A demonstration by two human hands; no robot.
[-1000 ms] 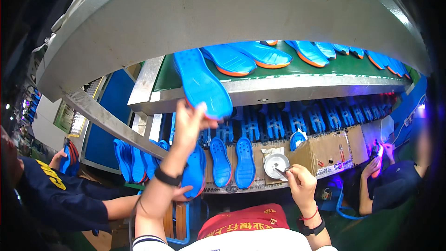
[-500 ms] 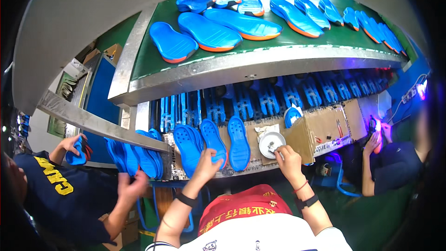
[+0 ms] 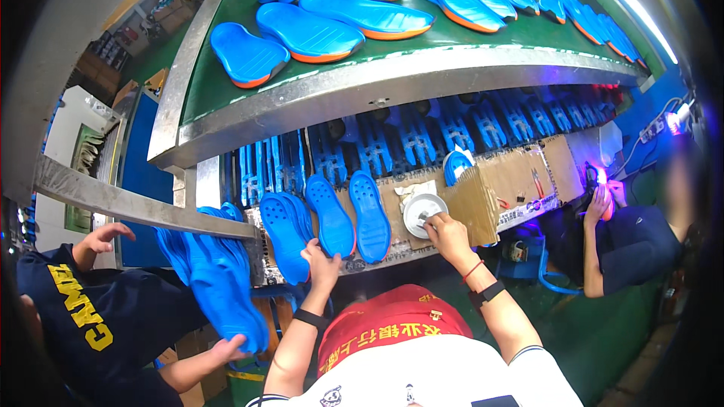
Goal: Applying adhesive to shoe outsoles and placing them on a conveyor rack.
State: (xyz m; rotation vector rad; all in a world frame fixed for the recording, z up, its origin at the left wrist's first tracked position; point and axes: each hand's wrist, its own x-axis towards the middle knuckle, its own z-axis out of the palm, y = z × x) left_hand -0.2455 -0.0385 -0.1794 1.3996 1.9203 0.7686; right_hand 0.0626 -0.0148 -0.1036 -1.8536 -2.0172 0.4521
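Three blue shoe soles with small holes near their far ends lie before me: a left sole on top of others, a middle sole and a right sole. My left hand is by the near ends of the left and middle soles, thumb and forefinger apart; nothing shows in it. My right hand reaches into a round white bowl, its fingertips pinched together. What they pinch is small, pale and too unclear to name.
Blue soles with orange edges lie on the green belt above. A cardboard flap stands right of the bowl. At left, a co-worker's hand is at a stack of blue soles. Another person works at far right.
My left hand has drawn back from the middle sole. My right fingertips have moved deeper into the bowl. The left co-worker's sole stack has come nearer. The whole view has shifted.
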